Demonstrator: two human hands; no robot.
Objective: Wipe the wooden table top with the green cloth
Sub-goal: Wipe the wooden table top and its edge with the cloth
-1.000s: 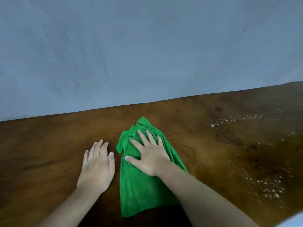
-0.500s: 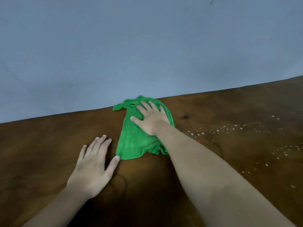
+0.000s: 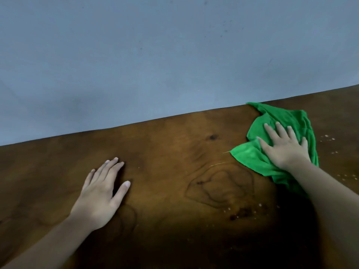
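The green cloth (image 3: 279, 121) lies crumpled on the dark wooden table top (image 3: 174, 152), at the right near the table's far edge. My right hand (image 3: 284, 147) presses flat on the cloth with fingers spread, palm down. My left hand (image 3: 102, 193) rests flat on the bare wood at the lower left, fingers apart, holding nothing. The near part of the cloth is hidden under my right forearm.
A plain grey-blue wall (image 3: 155, 55) rises directly behind the table's far edge. Small white droplets or specks (image 3: 328, 136) dot the wood to the right of the cloth, and several more lie lower (image 3: 242, 212) near a dark knot in the grain.
My right hand has slid the cloth from the middle of the table out to the far edge and then to the right. My left hand stayed planted on the wood.
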